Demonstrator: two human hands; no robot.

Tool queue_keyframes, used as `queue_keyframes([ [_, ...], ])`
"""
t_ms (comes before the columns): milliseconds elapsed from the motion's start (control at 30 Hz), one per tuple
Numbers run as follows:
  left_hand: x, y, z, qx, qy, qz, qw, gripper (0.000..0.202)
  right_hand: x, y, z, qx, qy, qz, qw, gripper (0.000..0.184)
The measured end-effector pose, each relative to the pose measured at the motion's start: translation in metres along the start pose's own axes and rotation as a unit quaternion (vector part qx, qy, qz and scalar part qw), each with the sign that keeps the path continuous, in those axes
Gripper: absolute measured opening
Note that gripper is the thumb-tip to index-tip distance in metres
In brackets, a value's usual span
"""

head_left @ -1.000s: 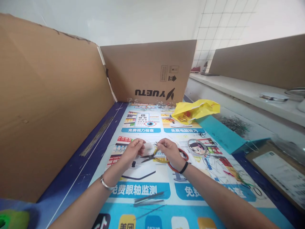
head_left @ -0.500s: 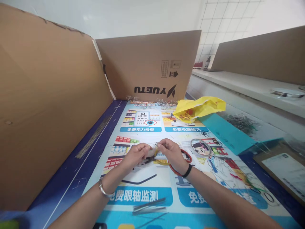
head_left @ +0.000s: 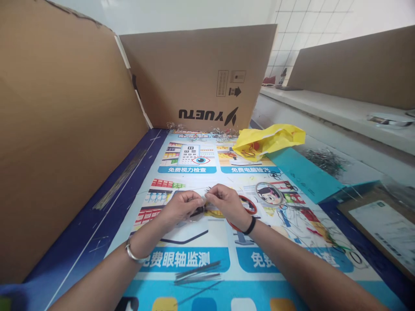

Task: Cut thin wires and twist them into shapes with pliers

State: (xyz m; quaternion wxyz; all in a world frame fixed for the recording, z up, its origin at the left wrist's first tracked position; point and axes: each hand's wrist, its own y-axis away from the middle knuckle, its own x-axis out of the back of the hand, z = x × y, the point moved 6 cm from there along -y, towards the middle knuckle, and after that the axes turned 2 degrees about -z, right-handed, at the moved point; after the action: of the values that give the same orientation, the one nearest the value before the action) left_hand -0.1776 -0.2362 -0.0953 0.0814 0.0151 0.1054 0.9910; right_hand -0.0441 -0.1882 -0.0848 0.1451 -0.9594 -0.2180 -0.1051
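Observation:
My left hand (head_left: 184, 206) and my right hand (head_left: 226, 203) meet over the middle of the printed sheet, fingertips nearly touching. Both pinch a thin wire; its short dark end (head_left: 208, 188) sticks up by the right fingertips, and the rest is mostly hidden by the fingers. Under and beside my right hand lie a red loop (head_left: 249, 204) and a yellow curved piece (head_left: 214, 213), partly covered by the hand. Closer to me rests a small bundle of straight dark wires (head_left: 197, 273).
Cardboard panels (head_left: 194, 77) stand behind and at left. A long wire bundle (head_left: 119, 179) lies along the left. At right are a yellow bag (head_left: 269, 140), a teal box (head_left: 308, 177), a tangled wire heap (head_left: 324, 162), a round mirror-like disc (head_left: 269, 194) and scattered wire bits.
The view has shifted slightly, so the whole scene sits a little higher and further left. My hands keep their pinch, the fingertips now a little closer together.

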Motion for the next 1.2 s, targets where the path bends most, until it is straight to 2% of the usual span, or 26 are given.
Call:
queue_keyframes([
  [267,-0.004,0.001,-0.001,0.002,0.011,-0.017,1.0,0.03,0.006,0.003,-0.003,-0.008,0.044,0.065,0.997,0.017],
  [400,-0.01,0.002,0.0,0.013,0.018,-0.023,1.0,0.025,0.005,0.005,-0.006,-0.011,0.079,0.072,0.994,0.016],
  [567,-0.013,0.003,-0.001,0.015,0.032,-0.027,0.999,0.024,0.004,0.006,-0.006,-0.006,0.076,0.073,0.994,0.016],
  [733,-0.006,0.003,-0.003,0.014,0.046,0.0,0.999,0.024,0.003,0.004,-0.005,0.012,0.033,0.055,0.998,0.017],
  [867,-0.001,0.001,-0.004,-0.001,0.086,-0.013,0.996,0.022,0.001,0.004,-0.003,0.018,0.005,0.038,0.999,0.015],
  [933,0.002,0.001,-0.003,-0.013,0.112,-0.02,0.993,0.022,0.001,0.003,-0.004,0.027,0.021,0.019,0.999,0.015],
  [1000,0.006,0.001,-0.001,-0.02,0.141,-0.017,0.99,0.022,0.001,0.002,-0.009,0.055,0.086,-0.015,0.995,0.015],
  [1067,0.01,0.002,0.002,-0.027,0.166,-0.009,0.986,0.024,-0.002,0.003,-0.018,0.105,0.202,-0.077,0.971,0.019],
  [1133,0.013,0.003,0.005,-0.038,0.182,-0.005,0.983,0.026,-0.008,0.007,-0.024,0.151,0.338,-0.151,0.916,0.032],
  [1200,0.014,0.004,0.006,-0.044,0.192,-0.005,0.98,0.025,-0.01,0.012,-0.025,0.169,0.444,-0.206,0.856,0.044],
])
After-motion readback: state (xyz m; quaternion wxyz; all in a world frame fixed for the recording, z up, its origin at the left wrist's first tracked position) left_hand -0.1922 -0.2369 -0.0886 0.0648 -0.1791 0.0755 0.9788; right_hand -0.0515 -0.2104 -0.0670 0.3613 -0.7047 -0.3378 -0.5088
